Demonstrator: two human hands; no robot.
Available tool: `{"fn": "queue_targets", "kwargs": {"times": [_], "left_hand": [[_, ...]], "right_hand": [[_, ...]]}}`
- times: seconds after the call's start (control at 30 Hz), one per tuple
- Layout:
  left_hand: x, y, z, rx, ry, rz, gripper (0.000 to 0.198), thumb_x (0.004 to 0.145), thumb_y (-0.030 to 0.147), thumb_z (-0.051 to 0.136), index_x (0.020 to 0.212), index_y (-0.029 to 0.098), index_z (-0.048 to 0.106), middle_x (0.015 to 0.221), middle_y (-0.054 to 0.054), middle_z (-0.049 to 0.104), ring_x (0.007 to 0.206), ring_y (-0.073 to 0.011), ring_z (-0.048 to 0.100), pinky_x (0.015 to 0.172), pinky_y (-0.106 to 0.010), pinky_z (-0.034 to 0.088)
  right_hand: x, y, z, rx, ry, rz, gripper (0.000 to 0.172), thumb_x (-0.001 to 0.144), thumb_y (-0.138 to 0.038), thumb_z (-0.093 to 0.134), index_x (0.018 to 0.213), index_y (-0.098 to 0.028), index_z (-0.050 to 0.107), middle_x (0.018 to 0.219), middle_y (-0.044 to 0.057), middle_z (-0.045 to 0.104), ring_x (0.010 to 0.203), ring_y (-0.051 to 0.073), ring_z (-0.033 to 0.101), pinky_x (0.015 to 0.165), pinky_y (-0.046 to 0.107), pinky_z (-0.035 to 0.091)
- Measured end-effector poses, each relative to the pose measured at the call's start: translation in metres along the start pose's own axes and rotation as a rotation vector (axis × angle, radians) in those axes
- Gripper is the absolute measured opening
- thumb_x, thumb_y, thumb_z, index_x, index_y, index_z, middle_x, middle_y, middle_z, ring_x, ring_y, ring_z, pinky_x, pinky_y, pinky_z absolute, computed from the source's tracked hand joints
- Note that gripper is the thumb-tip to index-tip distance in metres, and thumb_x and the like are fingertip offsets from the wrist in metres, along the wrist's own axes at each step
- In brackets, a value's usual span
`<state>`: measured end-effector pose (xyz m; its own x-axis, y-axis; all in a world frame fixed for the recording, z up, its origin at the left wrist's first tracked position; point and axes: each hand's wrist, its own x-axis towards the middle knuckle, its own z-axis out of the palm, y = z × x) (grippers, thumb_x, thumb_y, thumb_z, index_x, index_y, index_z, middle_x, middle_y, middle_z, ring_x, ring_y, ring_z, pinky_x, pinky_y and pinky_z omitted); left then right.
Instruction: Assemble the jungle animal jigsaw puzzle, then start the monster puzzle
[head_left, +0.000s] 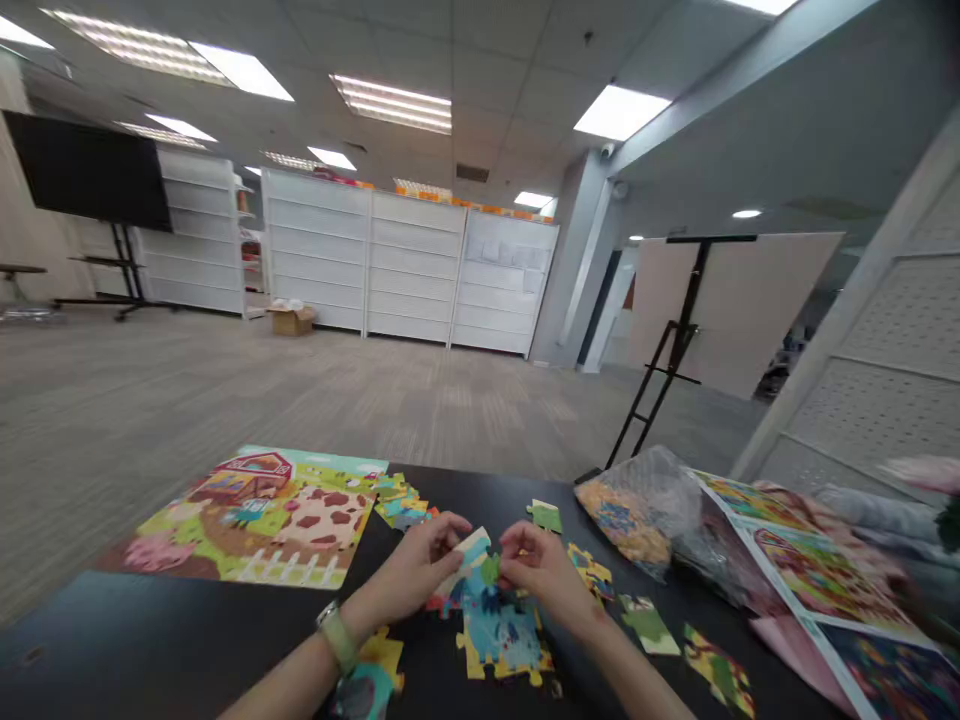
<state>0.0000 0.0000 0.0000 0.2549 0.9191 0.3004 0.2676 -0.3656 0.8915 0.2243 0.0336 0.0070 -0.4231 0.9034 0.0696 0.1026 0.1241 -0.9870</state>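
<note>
My left hand (427,565), with a green-strapped watch on its wrist, pinches a pale-edged jigsaw puzzle piece (472,548). Close beside it, my right hand (541,572) has its fingers closed on a small green puzzle piece (490,570). Both hands are over a joined blue and yellow section of puzzle (504,635) on the black table. The fingers partly cover its upper part. Loose pieces lie around: a green one (545,516) beyond my right hand, another green one (648,625) to its right, and a yellow and blue group (367,675) below my left wrist.
A farm picture sheet (281,520) lies at the table's left. More pieces (401,500) sit by its right edge. On the right are a clear plastic bag of pieces (626,515) and printed picture sheets (817,570). An easel (675,340) stands beyond the black table (247,650).
</note>
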Motion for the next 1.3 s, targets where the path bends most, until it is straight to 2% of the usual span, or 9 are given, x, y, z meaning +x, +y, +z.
{"fn": "queue_targets", "kwargs": {"times": [0.2, 0.37, 0.5, 0.63, 0.73, 0.83, 0.97, 1.17, 1.3], "left_hand": [[0.004, -0.007, -0.020, 0.064, 0.083, -0.057, 0.026, 0.094, 0.037, 0.059, 0.106, 0.018, 0.072, 0.086, -0.003, 0.069, 0.078, -0.0186, 0.062, 0.071, -0.027, 0.047], [0.006, -0.020, -0.024, 0.093, 0.144, -0.101, 0.028, 0.097, 0.035, 0.054, 0.112, 0.020, 0.071, 0.098, -0.006, 0.073, 0.082, -0.0200, 0.066, 0.071, -0.028, 0.050], [0.006, -0.020, -0.031, 0.159, 0.187, -0.108, 0.028, 0.097, 0.034, 0.052, 0.111, 0.021, 0.073, 0.104, -0.007, 0.074, 0.092, -0.0233, 0.067, 0.080, -0.032, 0.050], [0.006, -0.017, -0.040, 0.200, 0.210, -0.114, 0.029, 0.097, 0.035, 0.052, 0.110, 0.019, 0.073, 0.103, -0.008, 0.074, 0.092, -0.0248, 0.066, 0.083, -0.035, 0.049], [0.005, -0.014, -0.033, 0.172, 0.179, -0.115, 0.033, 0.097, 0.039, 0.051, 0.113, 0.018, 0.071, 0.100, -0.008, 0.073, 0.087, -0.0230, 0.066, 0.078, -0.033, 0.050], [0.003, -0.010, -0.013, 0.130, 0.109, -0.106, 0.033, 0.098, 0.039, 0.051, 0.115, 0.019, 0.071, 0.097, -0.006, 0.073, 0.083, -0.0207, 0.066, 0.073, -0.030, 0.050], [-0.003, -0.002, 0.010, 0.124, 0.033, -0.091, 0.028, 0.096, 0.035, 0.055, 0.111, 0.020, 0.073, 0.087, -0.003, 0.071, 0.077, -0.0181, 0.063, 0.068, -0.026, 0.046], [-0.007, 0.000, 0.008, 0.124, 0.000, -0.093, 0.028, 0.097, 0.037, 0.053, 0.108, 0.019, 0.072, 0.078, -0.001, 0.065, 0.069, -0.0158, 0.058, 0.063, -0.025, 0.043], [-0.007, 0.003, 0.009, 0.118, -0.020, -0.088, 0.028, 0.098, 0.037, 0.053, 0.109, 0.019, 0.071, 0.079, -0.001, 0.065, 0.067, -0.0150, 0.058, 0.063, -0.025, 0.043]], "right_hand": [[0.008, 0.022, 0.001, -0.060, -0.011, -0.038, 0.021, 0.082, -0.037, 0.070, 0.093, -0.021, 0.061, 0.070, -0.004, 0.061, 0.065, 0.016, 0.064, 0.062, 0.028, 0.049], [0.006, 0.024, -0.011, -0.344, 0.043, -0.105, 0.019, 0.093, -0.033, 0.051, 0.100, -0.021, 0.064, 0.086, 0.005, 0.070, 0.078, 0.021, 0.068, 0.071, 0.033, 0.052], [0.001, 0.015, -0.013, -0.581, 0.010, -0.199, 0.022, 0.092, -0.020, 0.048, 0.101, -0.022, 0.067, 0.093, 0.005, 0.072, 0.080, 0.020, 0.067, 0.072, 0.033, 0.051], [-0.002, 0.007, -0.018, -0.655, -0.016, -0.293, 0.038, 0.081, -0.004, 0.044, 0.106, -0.021, 0.068, 0.104, 0.007, 0.073, 0.098, 0.022, 0.068, 0.089, 0.038, 0.051], [-0.003, 0.004, -0.018, -0.569, 0.006, -0.252, 0.039, 0.085, -0.007, 0.043, 0.113, -0.021, 0.068, 0.108, 0.008, 0.074, 0.102, 0.022, 0.068, 0.093, 0.039, 0.052], [-0.003, 0.001, -0.014, -0.469, -0.024, -0.203, 0.037, 0.095, -0.021, 0.048, 0.129, -0.024, 0.063, 0.116, 0.008, 0.074, 0.105, 0.022, 0.069, 0.090, 0.037, 0.055], [-0.003, 0.004, -0.019, -0.690, -0.088, -0.223, 0.050, 0.089, -0.012, 0.051, 0.137, -0.023, 0.060, 0.122, 0.007, 0.072, 0.113, 0.022, 0.066, 0.101, 0.037, 0.051], [-0.001, 0.009, -0.052, -0.906, 0.036, -0.158, 0.044, 0.079, -0.001, 0.050, 0.111, -0.018, 0.074, 0.110, 0.014, 0.074, 0.111, 0.032, 0.064, 0.101, 0.049, 0.047], [-0.005, -0.002, -0.041, -0.860, 0.083, -0.189, 0.038, 0.090, -0.011, 0.050, 0.122, -0.018, 0.070, 0.122, 0.014, 0.071, 0.116, 0.028, 0.064, 0.105, 0.046, 0.045]]}}
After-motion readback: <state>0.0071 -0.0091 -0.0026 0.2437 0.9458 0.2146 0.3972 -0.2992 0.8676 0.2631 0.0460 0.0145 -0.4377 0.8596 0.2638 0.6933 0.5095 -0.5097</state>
